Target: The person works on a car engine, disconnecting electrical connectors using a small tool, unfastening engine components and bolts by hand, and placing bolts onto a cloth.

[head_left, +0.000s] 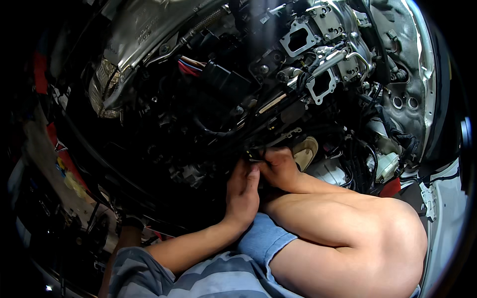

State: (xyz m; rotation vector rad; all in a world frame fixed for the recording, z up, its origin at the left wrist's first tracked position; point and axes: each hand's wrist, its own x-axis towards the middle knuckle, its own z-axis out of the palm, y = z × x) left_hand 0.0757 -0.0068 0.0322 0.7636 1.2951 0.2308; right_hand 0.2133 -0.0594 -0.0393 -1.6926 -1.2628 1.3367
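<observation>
Little room showed around the left hand (242,191) and right hand (279,166), pressed together at a small black connector (252,155) deep in the engine bay. Dark hoses and cables (213,130) crowded close above and to the left. The metal engine head with square ports (322,84) blocked the way above, and black wiring (365,164) closed the right side. The only clear passage lay below, along the forearms.

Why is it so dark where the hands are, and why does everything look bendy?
In the head view, light falls on the metal engine parts up top, while the left hand and right hand work in a shadowed gap by a dark connector. The fisheye lens curves the edges, and the corners go black.
</observation>
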